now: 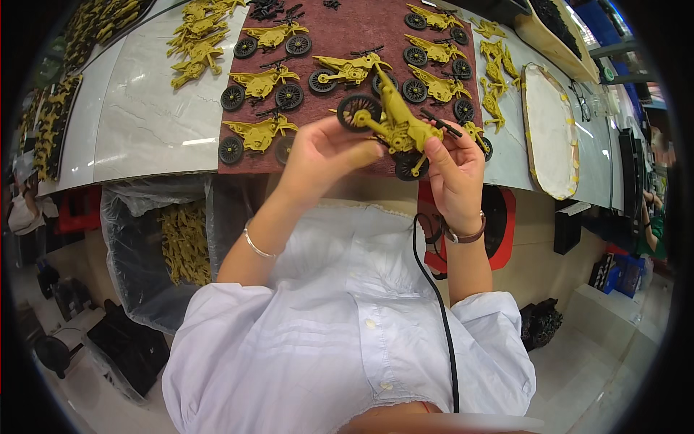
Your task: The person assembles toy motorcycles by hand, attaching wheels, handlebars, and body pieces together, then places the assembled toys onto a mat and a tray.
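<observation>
We hold a yellow toy motorcycle (394, 123) up in the air just above the near edge of the counter (144, 116), over the front rim of the dark red mat (347, 36). Our left hand (325, 152) is closed around its rear part, just beside the black spoked wheel (359, 111) that sticks up to the left. Our right hand (455, 170) pinches the other end, fingers clamped near the black handlebar (441, 124) and the lower wheel.

On the mat behind our hands, finished yellow motorcycles (264, 83) lie in rows with narrow gaps between them, filling it nearly to its near edge. A heap of bare yellow frames (195, 43) sits on the pale counter toward the far left corner of the mat, and more loose frames (495, 79) lie along the mat's right edge. An oval white tray (553, 130) rests near the counter's right end.

The widest bare stretch of counter lies left of the mat. Below the near edge, a clear plastic bag of yellow parts (184, 242) hangs at our left.
</observation>
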A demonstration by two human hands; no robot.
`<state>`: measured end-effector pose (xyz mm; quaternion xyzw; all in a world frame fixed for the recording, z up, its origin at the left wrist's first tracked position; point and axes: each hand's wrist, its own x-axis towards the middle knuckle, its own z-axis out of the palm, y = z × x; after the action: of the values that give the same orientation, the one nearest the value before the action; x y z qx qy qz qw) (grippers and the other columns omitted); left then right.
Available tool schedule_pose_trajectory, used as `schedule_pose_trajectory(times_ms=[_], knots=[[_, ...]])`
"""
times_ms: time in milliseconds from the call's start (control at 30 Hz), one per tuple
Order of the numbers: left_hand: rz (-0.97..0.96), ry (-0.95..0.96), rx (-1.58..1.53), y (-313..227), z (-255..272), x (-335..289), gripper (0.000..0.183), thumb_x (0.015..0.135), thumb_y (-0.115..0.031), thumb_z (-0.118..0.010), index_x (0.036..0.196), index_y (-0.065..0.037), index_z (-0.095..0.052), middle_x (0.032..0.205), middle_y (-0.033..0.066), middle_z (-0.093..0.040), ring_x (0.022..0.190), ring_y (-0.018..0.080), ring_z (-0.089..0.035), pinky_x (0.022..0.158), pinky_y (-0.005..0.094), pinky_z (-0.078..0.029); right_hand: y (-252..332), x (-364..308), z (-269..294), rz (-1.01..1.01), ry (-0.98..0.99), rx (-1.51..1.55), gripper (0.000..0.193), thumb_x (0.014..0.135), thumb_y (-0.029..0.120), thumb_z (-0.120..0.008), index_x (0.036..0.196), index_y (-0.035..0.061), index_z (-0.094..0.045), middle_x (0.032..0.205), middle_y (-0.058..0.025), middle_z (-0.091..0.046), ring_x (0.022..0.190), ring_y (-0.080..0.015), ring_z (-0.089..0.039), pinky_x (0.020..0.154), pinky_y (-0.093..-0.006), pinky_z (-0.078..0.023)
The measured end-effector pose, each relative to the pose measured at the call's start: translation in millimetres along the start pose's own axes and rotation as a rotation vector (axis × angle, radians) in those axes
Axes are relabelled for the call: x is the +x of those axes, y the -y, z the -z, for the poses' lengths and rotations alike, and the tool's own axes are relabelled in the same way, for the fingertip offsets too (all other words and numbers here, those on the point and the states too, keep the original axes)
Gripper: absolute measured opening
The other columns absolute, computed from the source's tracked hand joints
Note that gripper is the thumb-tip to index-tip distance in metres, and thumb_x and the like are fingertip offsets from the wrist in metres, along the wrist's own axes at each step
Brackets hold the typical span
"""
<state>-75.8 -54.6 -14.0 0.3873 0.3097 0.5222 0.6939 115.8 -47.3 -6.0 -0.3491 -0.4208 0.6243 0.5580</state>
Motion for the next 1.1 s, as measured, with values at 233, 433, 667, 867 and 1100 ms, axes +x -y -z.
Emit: schedule_pose_trajectory(times_ms=[233,433,667,867,1100], knots=[[-0.065,-0.205,0.043,11,-20,-10,0.016,0.078,0.0,-0.064,0.092,0.006,-0.061,0.088,0.0082,-0.064,0.079,0.0111,-0.06,0.072,0.0235,-0.048,-4,-8,-10,-0.015,0.027,0.092,0.031,0.079,-0.003,-0.061,0.108,-0.004,-0.05,0.1,-0.0088,-0.058,0.089,-0.0111,-0.057,0.076,-0.0225,-0.047],[-0.182,-0.119,0.131,11,-9,-16,0.01,0.078,0.0,-0.064,0.087,0.005,-0.063,0.085,0.0063,-0.064,0.075,0.0078,-0.058,0.068,0.0199,-0.046,8,-14,-9,-0.087,0.126,-0.23,0.034,0.077,-0.003,-0.064,0.109,-0.0049,-0.051,0.101,-0.007,-0.058,0.093,-0.0104,-0.055,0.078,-0.0219,-0.047],[-0.111,-0.086,0.155,-1,-11,-9,0.021,0.077,0.002,-0.064,0.097,0.005,-0.059,0.09,0.0068,-0.063,0.077,0.0107,-0.06,0.073,0.0245,-0.05,1,-23,-8,-0.025,0.077,-0.325,0.035,0.076,-0.002,-0.065,0.108,-0.0048,-0.053,0.103,-0.0056,-0.056,0.099,-0.0117,-0.052,0.081,-0.0231,-0.046],[-0.161,-0.151,0.086,-6,-11,-12,0.026,0.077,0.0,-0.065,0.102,0.005,-0.056,0.095,0.0068,-0.062,0.084,0.0107,-0.059,0.074,0.0243,-0.05,5,-25,-12,0.0,0.148,-0.372,0.033,0.076,-0.002,-0.065,0.107,-0.0046,-0.054,0.103,-0.0059,-0.056,0.099,-0.0125,-0.052,0.084,-0.0237,-0.044],[-0.197,-0.051,0.186,-14,-4,-6,0.028,0.076,0.001,-0.065,0.102,0.005,-0.055,0.095,0.0092,-0.062,0.086,0.0126,-0.059,0.074,0.0253,-0.05,6,-22,-7,0.063,0.19,-0.538,0.03,0.073,0.003,-0.067,0.101,-0.0024,-0.059,0.094,-0.006,-0.062,0.089,-0.0108,-0.057,0.075,-0.0236,-0.046]])
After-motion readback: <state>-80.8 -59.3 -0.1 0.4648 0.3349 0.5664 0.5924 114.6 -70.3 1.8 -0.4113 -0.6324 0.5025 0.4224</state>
